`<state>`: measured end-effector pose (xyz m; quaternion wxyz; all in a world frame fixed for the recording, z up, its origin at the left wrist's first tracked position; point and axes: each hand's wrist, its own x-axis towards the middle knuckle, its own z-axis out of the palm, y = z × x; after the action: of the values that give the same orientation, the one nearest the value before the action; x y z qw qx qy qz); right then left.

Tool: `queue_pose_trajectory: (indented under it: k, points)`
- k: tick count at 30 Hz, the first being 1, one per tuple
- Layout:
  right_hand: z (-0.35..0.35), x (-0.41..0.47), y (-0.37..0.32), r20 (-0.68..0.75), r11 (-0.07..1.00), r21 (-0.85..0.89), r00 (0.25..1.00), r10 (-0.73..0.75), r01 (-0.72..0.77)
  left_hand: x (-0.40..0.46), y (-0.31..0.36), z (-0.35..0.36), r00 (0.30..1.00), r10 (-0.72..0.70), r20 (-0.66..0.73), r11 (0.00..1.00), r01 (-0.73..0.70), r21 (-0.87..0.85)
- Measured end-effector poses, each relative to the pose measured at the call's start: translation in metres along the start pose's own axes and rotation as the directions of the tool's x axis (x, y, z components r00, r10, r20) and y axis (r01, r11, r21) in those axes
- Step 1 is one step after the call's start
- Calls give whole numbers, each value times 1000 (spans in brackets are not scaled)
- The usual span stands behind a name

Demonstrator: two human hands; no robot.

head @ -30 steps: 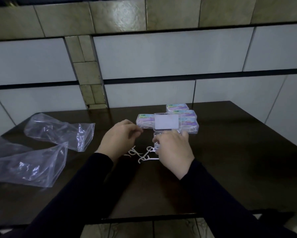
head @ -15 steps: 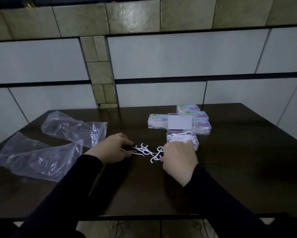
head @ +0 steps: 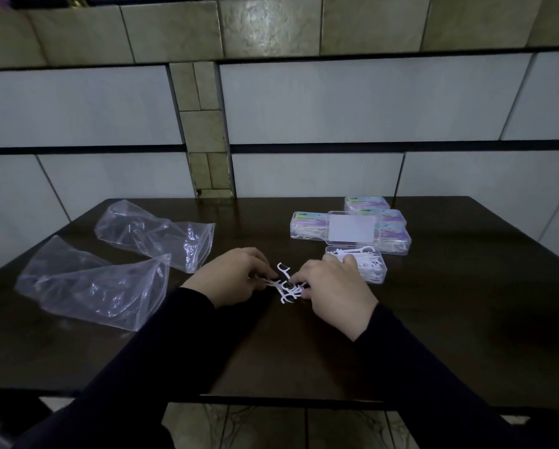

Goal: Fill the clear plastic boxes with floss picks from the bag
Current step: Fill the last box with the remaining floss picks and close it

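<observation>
Over loose picks, curled hands.

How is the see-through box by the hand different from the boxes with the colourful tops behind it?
The open box has its lid up, while the colourful boxes are closed. In the open box the white floss picks lie loose and poke over the edge; those in the colourful boxes stay inside. The open box sits nearest the right hand, the colourful boxes farther back. All are clear plastic and hold floss picks.
</observation>
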<state>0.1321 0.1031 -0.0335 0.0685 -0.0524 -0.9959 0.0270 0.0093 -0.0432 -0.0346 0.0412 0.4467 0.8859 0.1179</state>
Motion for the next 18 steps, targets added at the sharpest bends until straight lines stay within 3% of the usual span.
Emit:
queue_pose_trajectory:
  k: [9,18]
  points:
    - [0,2,0,-21,998,-9,998,55,-56,2,2,-2,998,-51,-23,993,53,103]
    - [5,3,3,-87,990,1,987,138,-138,5,4,11,983,68,-171,980,-34,195]
